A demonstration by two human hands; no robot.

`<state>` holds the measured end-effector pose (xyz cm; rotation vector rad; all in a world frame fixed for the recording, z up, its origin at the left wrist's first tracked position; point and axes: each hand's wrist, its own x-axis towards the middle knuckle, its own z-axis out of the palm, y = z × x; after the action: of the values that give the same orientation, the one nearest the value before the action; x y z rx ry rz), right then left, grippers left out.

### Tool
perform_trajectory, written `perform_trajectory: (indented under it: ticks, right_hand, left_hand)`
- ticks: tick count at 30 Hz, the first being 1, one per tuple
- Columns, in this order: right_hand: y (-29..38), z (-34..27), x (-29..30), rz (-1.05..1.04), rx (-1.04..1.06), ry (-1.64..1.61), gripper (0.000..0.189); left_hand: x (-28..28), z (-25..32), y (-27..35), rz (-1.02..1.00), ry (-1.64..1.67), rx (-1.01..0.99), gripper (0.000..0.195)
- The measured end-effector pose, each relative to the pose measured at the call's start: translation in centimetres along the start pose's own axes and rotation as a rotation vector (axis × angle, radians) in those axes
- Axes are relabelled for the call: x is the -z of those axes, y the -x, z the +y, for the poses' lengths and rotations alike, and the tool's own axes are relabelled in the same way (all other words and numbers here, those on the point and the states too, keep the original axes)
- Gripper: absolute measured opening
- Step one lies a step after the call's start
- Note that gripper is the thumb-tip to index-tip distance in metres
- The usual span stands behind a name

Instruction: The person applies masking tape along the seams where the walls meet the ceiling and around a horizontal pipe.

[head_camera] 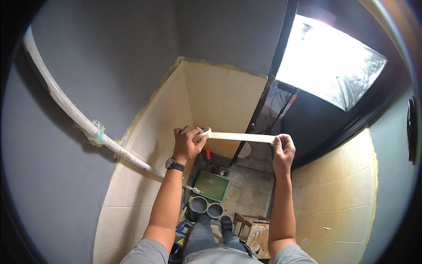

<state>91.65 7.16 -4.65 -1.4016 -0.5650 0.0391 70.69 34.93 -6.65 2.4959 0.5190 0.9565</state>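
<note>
A roll of masking tape is gripped in my left hand, whose wrist wears a dark watch. From the roll a pale strip of tape runs straight across to my right hand. My right thumb and fingers pinch its free end. The strip hangs taut in the air, apart from the walls. Behind it is a corner of cream tiles, with yellowish edging where the tiles meet grey painted wall.
A white pipe crosses the left wall. Below stand a green tub of murky water, two buckets and a worn wooden stool. A dark door frame borders a doorway at right. A bright window is above it.
</note>
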Motion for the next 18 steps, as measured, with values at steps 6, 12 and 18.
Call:
perform_trajectory:
  ticks: [6,12,18]
  right_hand:
    - [3.0,-1.1,3.6,0.058,-0.048,0.076,0.009]
    - [2.4,-2.8,5.0,0.024,-0.091,-0.112,0.009]
    - [-1.5,-1.5,0.7,0.034,-0.003,-0.088,0.03]
  left_hand:
    - [-1.0,2.3,1.4,-0.109,0.115,0.14,0.018]
    - [1.5,4.1,-1.7,-0.016,-0.014,-0.005,0.018]
    - [2.1,3.9,-6.2,0.183,-0.2,0.031,0.021]
